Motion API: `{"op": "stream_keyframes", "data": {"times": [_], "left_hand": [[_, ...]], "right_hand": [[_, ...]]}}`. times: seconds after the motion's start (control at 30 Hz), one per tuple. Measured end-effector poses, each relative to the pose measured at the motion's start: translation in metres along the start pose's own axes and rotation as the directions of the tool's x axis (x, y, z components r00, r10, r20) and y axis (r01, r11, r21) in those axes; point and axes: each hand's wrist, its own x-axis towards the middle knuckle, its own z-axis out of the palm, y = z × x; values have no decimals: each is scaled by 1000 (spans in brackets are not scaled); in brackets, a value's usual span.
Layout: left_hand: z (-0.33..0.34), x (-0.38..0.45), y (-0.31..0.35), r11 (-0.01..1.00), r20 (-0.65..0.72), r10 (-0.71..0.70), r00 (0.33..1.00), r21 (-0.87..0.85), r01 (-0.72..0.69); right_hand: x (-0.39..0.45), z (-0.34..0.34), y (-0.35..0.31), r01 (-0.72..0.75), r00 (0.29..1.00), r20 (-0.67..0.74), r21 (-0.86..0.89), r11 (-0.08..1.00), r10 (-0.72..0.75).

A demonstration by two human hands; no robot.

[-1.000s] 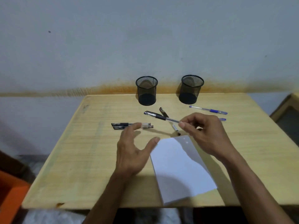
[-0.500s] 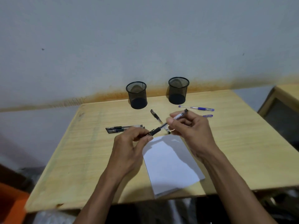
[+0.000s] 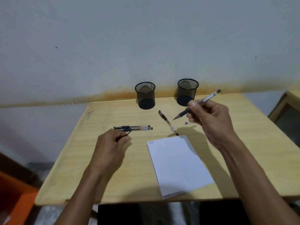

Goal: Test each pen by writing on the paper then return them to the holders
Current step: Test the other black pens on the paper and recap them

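Observation:
My right hand grips an uncapped black pen, tip pointing down-left, above the table right of centre. My left hand pinches the pen's black cap low over the table, just in front of two black pens lying side by side. A further black pen lies diagonally behind the white paper, which bears a small scribble at its top left corner. Two black mesh holders stand at the back, both empty as far as I see.
The tip of a blue pen peeks out beside my right hand. The wooden table meets a grey wall at the back. Another wooden piece stands to the right, an orange object at lower left.
My hands pulled apart: the cap came off in my left hand, which dropped to the left. My right hand lifted the uncapped pen up and right.

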Motion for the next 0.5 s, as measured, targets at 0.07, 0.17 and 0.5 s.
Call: {"op": "stream_keyframes", "data": {"times": [0.07, 0.17, 0.5], "left_hand": [[10, 5, -5, 995, 0, 6, 1000, 97, -6], [21, 11, -15, 983, -9, 17, 1000, 181, -15], [39, 0, -30, 963, -140, 97, 985, 264, -58]], "right_hand": [[-9, 11, 16, -50, 999, -10, -39, 998, 49], [-22, 23, 41, -132, 989, -75, -15, 991, 130], [-43, 45, 94, -184, 967, -148, 142, 972, 205]]}}
